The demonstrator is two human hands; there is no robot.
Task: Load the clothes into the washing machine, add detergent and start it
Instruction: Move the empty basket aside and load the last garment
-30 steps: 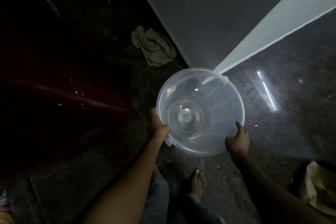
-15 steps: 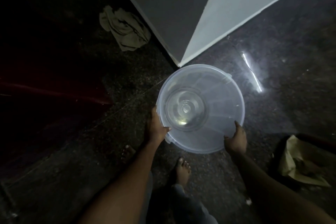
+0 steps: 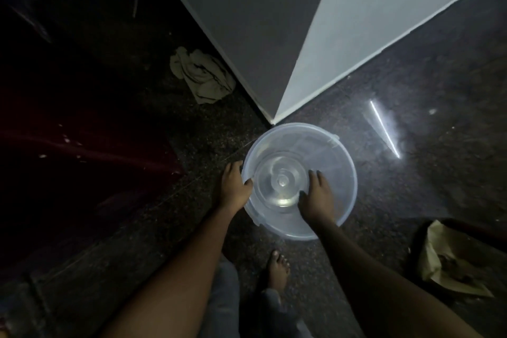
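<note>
The clear plastic bucket [image 3: 330,162] sat on the dark floor [image 3: 428,189] at the foot of the wall corner [image 3: 274,107]. The left hand [image 3: 233,189] clasped its left rim, thumb inside. The right hand [image 3: 317,199] lay inside it, fingers straight and grasping nothing.

wall corner [image 3: 270,107] just behind bucket [image 3: 337,173].

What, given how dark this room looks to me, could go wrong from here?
1. Only the left hand grips the rim of the clear plastic bucket, while the right hand lies flat inside it. A slip could drop the bucket onto the bare foot just below.
2. The bucket is close to the wall corner and might knock against it.
3. In the dim light the crumpled cloth on the floor could be overlooked or tripped on.
</note>
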